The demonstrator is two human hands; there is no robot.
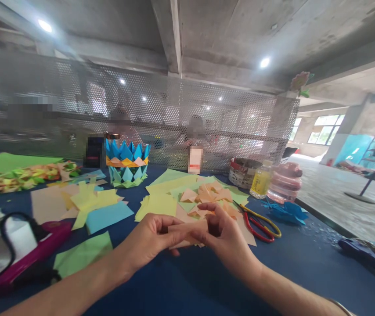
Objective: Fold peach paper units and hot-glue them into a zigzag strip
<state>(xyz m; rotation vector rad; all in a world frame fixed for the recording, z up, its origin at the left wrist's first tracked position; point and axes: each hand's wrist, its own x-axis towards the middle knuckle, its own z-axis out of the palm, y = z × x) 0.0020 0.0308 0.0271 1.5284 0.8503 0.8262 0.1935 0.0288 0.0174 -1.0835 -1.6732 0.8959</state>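
Note:
Between my two hands is a piece of peach paper, folded into a narrow strip. My left hand pinches its left end between thumb and fingers. At the other end, the thumb and fingers of my right hand close on it, with the index finger raised. Just beyond lie several folded peach paper pieces on yellow and green sheets. Red-and-yellow-handled scissors rest to the right of my right hand. Farther back stands a basket-like form of folded paper in blue, orange and green tiers.
Loose coloured sheets and a magenta tool with a black cord lie left. At right are a woven basket, a yellow-labelled bottle, a pink jug, crumpled blue paper and a dark-blue-handled tool. A perforated screen stands behind.

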